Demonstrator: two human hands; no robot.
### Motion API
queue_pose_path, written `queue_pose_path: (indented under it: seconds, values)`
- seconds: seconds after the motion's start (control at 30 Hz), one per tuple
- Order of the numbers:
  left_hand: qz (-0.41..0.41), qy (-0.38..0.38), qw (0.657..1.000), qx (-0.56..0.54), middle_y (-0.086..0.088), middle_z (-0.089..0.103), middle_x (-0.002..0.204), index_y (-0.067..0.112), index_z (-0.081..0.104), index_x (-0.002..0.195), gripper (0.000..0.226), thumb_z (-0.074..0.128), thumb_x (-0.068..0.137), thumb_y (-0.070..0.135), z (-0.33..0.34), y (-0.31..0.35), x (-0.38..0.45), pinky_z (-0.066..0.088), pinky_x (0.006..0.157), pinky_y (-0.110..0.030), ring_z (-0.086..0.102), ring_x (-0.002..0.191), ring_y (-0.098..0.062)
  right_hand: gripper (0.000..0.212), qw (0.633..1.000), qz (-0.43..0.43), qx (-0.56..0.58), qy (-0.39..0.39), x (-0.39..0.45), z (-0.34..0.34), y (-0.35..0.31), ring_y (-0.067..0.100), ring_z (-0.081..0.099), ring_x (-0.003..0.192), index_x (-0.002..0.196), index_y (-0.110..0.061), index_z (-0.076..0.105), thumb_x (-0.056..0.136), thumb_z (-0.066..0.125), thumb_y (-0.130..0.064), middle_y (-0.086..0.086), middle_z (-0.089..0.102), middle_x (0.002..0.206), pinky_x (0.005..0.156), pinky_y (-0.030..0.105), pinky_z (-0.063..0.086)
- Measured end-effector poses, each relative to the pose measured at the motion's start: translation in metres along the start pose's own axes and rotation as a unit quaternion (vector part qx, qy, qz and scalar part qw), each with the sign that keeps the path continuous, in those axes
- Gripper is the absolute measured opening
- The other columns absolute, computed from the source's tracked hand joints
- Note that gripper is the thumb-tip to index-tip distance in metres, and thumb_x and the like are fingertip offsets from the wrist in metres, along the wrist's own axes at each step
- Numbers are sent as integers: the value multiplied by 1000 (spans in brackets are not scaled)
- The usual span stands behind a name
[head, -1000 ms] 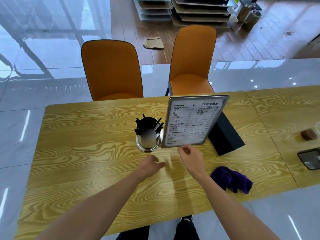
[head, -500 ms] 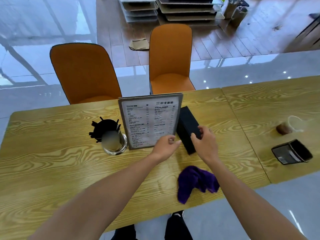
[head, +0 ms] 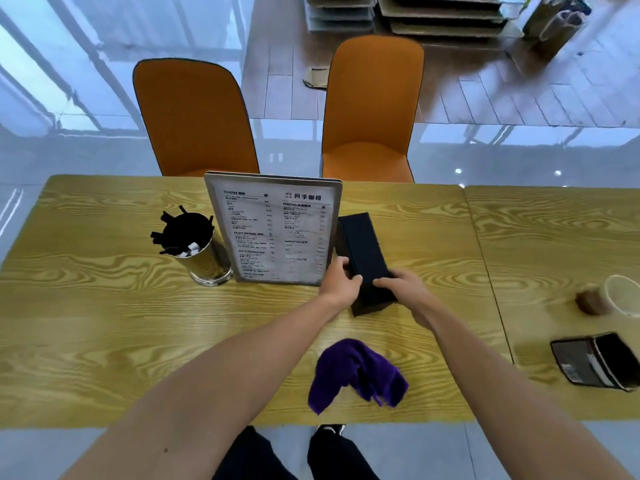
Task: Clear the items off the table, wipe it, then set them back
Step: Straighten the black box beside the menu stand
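- Lying flat on the yellow wood-grain tabletop [head: 104, 323], the long black rectangular box [head: 363, 252] runs its long axis from the near edge toward the far edge, tilted a little so its near end sits further right than its far end.
- Both hands grip its near end: the left hand [head: 341, 282] wraps the left side, the right hand [head: 405, 289] the right side, fingers curled onto the top.
- Half a second ago only the right hand touched the box while the left hand was at the menu's lower corner; now the left hand has moved across onto the box.
- Just left of the box, the upright framed menu board [head: 273, 230] stands facing the person, its right edge touching or nearly touching the box; I cannot tell which.
- Further left stands a shiny metal cylinder holder [head: 204, 261] full of black sticks.
- A crumpled purple cloth [head: 356, 374] lies near the front edge, between the forearms.
- On the adjoining tabletop to the right sit a clear plastic cup [head: 620, 299] on its side and a small black open box [head: 595, 363].
- Two orange chairs [head: 194, 116] stand behind.
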State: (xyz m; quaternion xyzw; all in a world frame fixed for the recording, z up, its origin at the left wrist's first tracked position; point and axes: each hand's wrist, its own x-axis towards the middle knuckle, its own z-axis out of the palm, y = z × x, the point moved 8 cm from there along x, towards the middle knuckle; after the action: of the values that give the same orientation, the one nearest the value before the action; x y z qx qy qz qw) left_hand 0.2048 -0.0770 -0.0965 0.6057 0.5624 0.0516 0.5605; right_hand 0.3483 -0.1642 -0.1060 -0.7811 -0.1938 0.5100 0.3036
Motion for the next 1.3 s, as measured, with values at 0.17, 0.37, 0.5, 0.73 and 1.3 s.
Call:
queue_pose_path:
  seconds: [0.17, 0.37, 0.5, 0.73, 1.3]
  values:
    - [-31, -15, 998, -45, -7, 66, 126, 14, 58, 133, 38, 65, 96, 11, -1, -18, -4, 60, 90, -41, 65, 109, -21, 39, 996, 48, 15, -79, 4, 2, 4, 23, 67, 104, 118, -10, 66, 82, 79, -14, 7, 73, 111, 88, 40, 54]
    - [-48, -9, 993, -111, -6, 63, 120, 10, 51, 140, 47, 66, 97, 19, -8, -29, -16, 61, 88, -38, 67, 100, -19, 52, 941, -61, -333, -8, 16, -16, -31, 29, 54, 100, 100, -16, 52, 64, 87, -30, 6, 58, 104, 79, 43, 46]
    - [-49, -4, 995, -91, -9, 52, 146, 14, 38, 152, 65, 65, 96, 33, -10, -30, -18, 48, 108, -43, 56, 128, -25, 40, 826, -116, -551, 34, 7, -27, -44, 31, 39, 114, 107, -21, 45, 78, 73, -24, 4, 45, 113, 91, 47, 42]
    - [-52, -12, 996, -72, -6, 41, 157, 16, 34, 155, 65, 61, 99, 34, 0, -34, -11, 40, 114, -39, 41, 143, -23, 50, 769, -162, -616, 56, 4, -29, -13, 28, 38, 115, 126, -23, 45, 82, 67, -17, 3, 45, 121, 95, 40, 39]
    - [-39, 29, 998, -33, -9, 65, 133, 5, 60, 136, 40, 63, 99, 20, -4, -43, 12, 43, 92, -20, 61, 118, -18, 101, 985, -34, -111, 129, 16, -56, 35, 31, 33, 145, 160, -21, 15, 75, 68, -34, 9, 32, 160, 116, 52, 35]
